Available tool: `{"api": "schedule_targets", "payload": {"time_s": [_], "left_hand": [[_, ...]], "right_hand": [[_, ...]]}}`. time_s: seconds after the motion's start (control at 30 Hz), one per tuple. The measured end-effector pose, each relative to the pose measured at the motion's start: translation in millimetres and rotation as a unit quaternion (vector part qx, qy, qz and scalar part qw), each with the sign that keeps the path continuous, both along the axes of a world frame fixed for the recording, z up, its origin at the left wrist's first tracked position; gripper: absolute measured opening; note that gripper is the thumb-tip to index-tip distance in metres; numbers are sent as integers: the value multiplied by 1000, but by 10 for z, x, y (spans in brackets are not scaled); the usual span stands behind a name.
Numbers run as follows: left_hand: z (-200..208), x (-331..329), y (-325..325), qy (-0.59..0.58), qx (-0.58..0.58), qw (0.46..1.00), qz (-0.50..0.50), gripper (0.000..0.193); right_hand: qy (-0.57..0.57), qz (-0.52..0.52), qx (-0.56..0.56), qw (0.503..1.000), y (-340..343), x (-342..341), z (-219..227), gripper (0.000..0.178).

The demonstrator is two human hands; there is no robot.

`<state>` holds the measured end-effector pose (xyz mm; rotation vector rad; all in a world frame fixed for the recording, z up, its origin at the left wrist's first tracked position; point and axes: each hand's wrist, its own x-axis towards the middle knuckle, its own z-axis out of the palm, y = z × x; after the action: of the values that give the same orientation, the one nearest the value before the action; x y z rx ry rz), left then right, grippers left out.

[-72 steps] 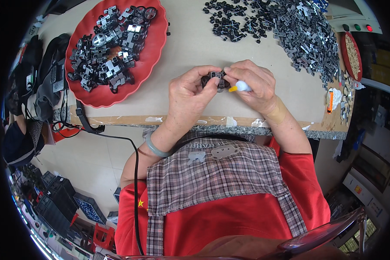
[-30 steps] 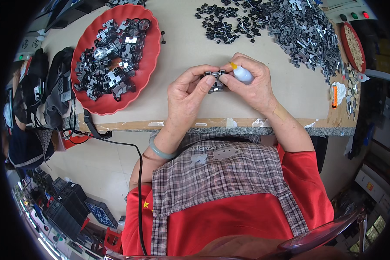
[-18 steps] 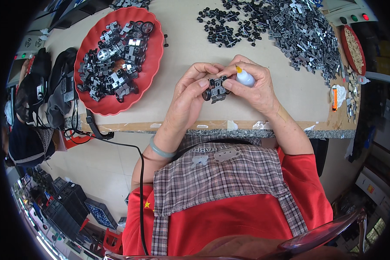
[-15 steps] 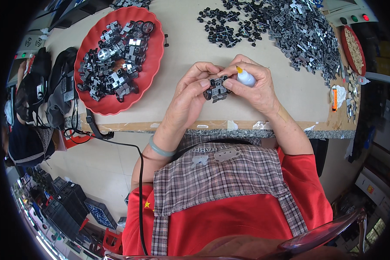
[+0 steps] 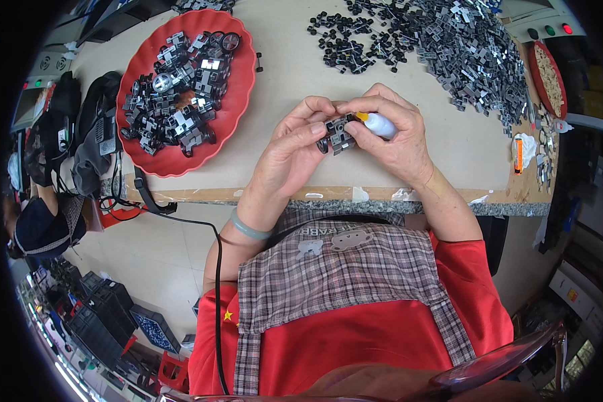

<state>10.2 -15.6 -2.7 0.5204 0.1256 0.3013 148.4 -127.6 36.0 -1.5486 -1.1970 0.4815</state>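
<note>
My left hand (image 5: 289,142) is closed on a small dark toy car chassis (image 5: 340,139), pinching its left end near a black wheel. It is held tilted above the table, in front of my apron. In my right hand (image 5: 409,144) lies a small white squeeze bottle (image 5: 380,126) with a yellow tip. The tip points left, close to the chassis's upper right corner; whether it touches cannot be made out. My right thumb presses against the chassis's right side. Fingers of both hands meet behind the piece and hide its far side.
At left stands a scalloped red tray (image 5: 244,100) of wheeled chassis. Black axle-and-wheel pieces (image 5: 345,43) and a heap of grey parts (image 5: 476,60) lie at the far right. An orange tube (image 5: 518,155) and a red bowl (image 5: 548,79) sit along the right edge. A black cable (image 5: 216,281) hangs beside my left arm.
The bottle has turned in my right hand, its yellow tip swinging from upward to leftward and down toward the chassis. The chassis has tilted slightly.
</note>
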Motion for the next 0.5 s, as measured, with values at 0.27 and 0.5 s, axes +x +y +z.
{"api": "schedule_targets", "payload": {"time_s": [0.27,0.5], "left_hand": [[84,16,-28,26,9,999,17,21],[128,3,-4,24,-29,999,-7,23]], "right_hand": [[-66,-28,13,997,-21,10,-18,27],[-52,-9,-43,998,-33,37,58,39]]}}
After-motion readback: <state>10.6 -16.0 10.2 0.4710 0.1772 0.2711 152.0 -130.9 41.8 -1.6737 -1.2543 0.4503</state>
